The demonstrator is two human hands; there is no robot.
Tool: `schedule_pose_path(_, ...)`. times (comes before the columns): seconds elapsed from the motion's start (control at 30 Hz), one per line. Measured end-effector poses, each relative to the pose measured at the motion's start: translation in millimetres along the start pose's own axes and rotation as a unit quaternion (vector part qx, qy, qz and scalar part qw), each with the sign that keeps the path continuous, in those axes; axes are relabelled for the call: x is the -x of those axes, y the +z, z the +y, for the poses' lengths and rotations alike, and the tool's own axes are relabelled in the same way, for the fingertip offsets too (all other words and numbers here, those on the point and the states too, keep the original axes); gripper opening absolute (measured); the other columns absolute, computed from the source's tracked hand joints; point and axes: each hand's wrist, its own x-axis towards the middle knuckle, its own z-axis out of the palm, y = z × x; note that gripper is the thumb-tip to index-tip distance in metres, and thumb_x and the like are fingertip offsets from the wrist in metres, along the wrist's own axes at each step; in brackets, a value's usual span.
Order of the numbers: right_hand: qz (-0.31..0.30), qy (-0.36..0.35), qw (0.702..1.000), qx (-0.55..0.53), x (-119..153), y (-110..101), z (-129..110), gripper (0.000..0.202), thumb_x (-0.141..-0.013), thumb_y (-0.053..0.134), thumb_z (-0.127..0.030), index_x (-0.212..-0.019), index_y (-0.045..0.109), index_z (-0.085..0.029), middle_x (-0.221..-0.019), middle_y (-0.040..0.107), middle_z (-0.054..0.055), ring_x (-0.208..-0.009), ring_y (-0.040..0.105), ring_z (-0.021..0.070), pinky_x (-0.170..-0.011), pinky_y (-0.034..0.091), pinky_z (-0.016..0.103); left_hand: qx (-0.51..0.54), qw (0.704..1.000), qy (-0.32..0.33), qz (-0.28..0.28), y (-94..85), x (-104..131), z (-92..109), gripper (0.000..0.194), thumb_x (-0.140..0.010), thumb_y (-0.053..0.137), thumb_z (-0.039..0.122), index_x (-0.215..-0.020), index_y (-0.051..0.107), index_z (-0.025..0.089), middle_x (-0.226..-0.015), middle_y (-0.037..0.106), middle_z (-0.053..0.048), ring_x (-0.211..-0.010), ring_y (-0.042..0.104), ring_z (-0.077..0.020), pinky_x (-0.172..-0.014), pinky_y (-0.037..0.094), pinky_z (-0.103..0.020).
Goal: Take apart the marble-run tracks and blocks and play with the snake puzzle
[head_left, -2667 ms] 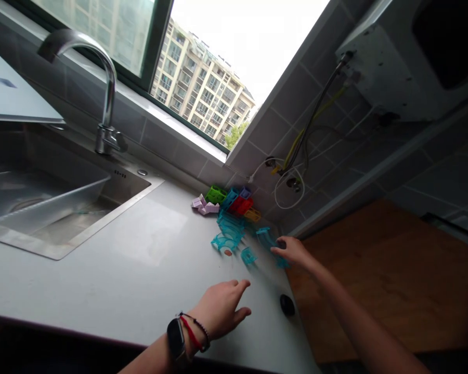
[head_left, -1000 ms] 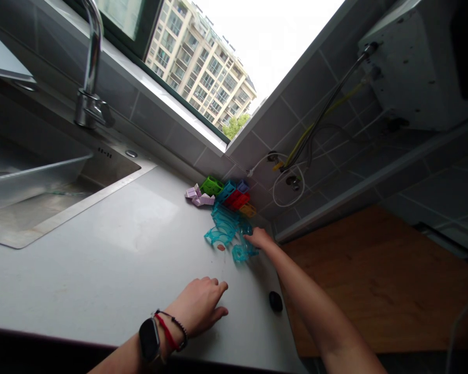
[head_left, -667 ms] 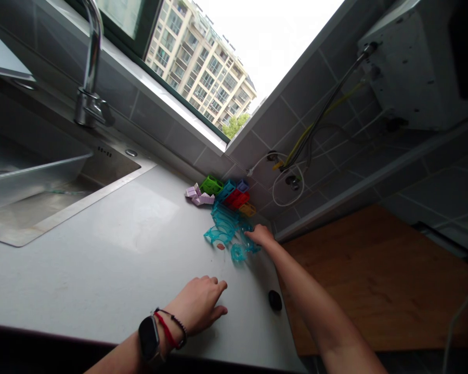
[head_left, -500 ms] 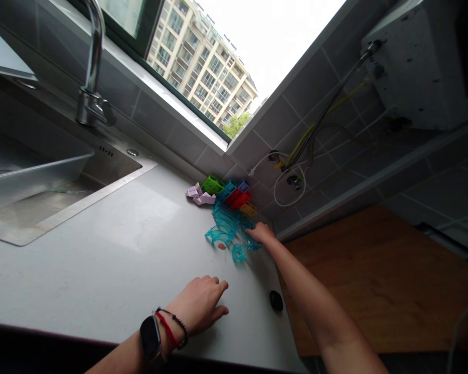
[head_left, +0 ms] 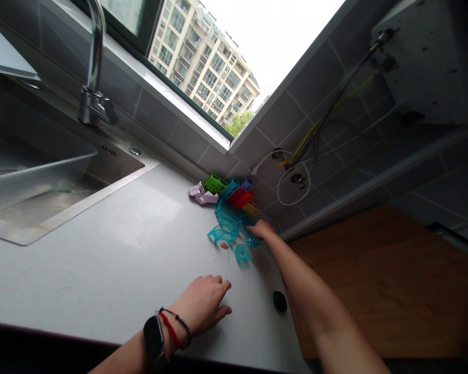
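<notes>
My left hand [head_left: 207, 305] is held over the white counter [head_left: 140, 270], thumb and fingers apart, nothing in it. At the right of a pile of clear teal plastic pieces [head_left: 226, 222] is my right hand [head_left: 261, 228], its fingertips at the pieces; whether it grips one is too small to tell. A teal ring-like piece [head_left: 242, 253] lies just in front of the pile. Behind stand green [head_left: 215, 184], blue [head_left: 231, 189], red [head_left: 242, 198] and yellow [head_left: 251, 209] plastic pieces, with lilac blocks [head_left: 203, 194] to their left.
A steel sink [head_left: 120, 171] with a tall faucet [head_left: 93, 98] is on the left. A small black object [head_left: 280, 301] lies near the counter's right edge, beside a wooden board [head_left: 374, 280]. Hoses [head_left: 320, 124] run along the tiled wall below a window.
The view has shifted slightly, so everything sits a little further right. My right hand remains at the teal pieces, and my left hand keeps its open pose.
</notes>
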Motion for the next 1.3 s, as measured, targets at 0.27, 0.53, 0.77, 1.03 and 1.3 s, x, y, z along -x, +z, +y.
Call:
schedule_pose_path(0.27,0.033,-0.007,0.999,0.006,8,7,-8,0.036,-0.102,0.067,-0.037,-0.132,0.063,-0.018,-0.133,0.066,0.011,-0.112,0.069,0.0255,-0.094,0.060,0.047,-0.011,1.000,0.000,0.003,1.3,-1,2,0.033,-0.095,0.065,0.033,-0.123,0.072,0.018,-0.114,0.073,-0.016,-0.101,0.072,-0.0358,-0.091,0.059,-0.052)
schedule_pose_path(0.53,0.083,-0.018,0.996,0.022,24,5,-1,0.036,-0.102,0.067,-0.037,-0.131,0.064,-0.017,-0.131,0.066,0.011,-0.111,0.069,0.0253,-0.093,0.060,0.046,-0.012,1.000,-0.002,0.002,3.1,0,1,0.032,-0.096,0.062,0.032,-0.124,0.071,0.019,-0.116,0.072,-0.016,-0.104,0.072,-0.0351,-0.093,0.058,-0.052)
schedule_pose_path(0.77,0.179,-0.107,0.977,0.051,37,-41,-12,0.036,-0.102,0.065,-0.038,-0.132,0.063,-0.018,-0.131,0.066,0.011,-0.111,0.069,0.0252,-0.094,0.060,0.047,-0.017,1.000,0.000,0.004,2.1,-2,2,0.031,-0.097,0.059,0.032,-0.122,0.071,0.019,-0.115,0.072,-0.015,-0.102,0.072,-0.0363,-0.090,0.060,-0.054)
schedule_pose_path(1.03,0.176,-0.392,0.897,0.108,47,-41,-128,0.042,-0.101,0.067,-0.038,-0.139,0.060,-0.021,-0.143,0.060,0.012,-0.123,0.064,0.0291,-0.102,0.056,0.052,-0.009,0.999,-0.021,0.027,-8.3,-3,0,0.028,-0.098,0.051,0.027,-0.119,0.069,0.021,-0.115,0.071,-0.013,-0.097,0.074,-0.0330,-0.086,0.062,-0.049)
schedule_pose_path(1.3,0.179,-0.414,0.891,0.044,38,-28,-203,0.036,-0.101,0.068,-0.035,-0.132,0.063,-0.018,-0.134,0.065,0.011,-0.114,0.068,0.0264,-0.096,0.059,0.048,0.032,0.999,-0.030,-0.009,-23.1,-3,-6,0.036,-0.099,0.047,0.026,-0.128,0.067,0.023,-0.114,0.075,-0.015,-0.103,0.073,-0.0338,-0.090,0.061,-0.048)
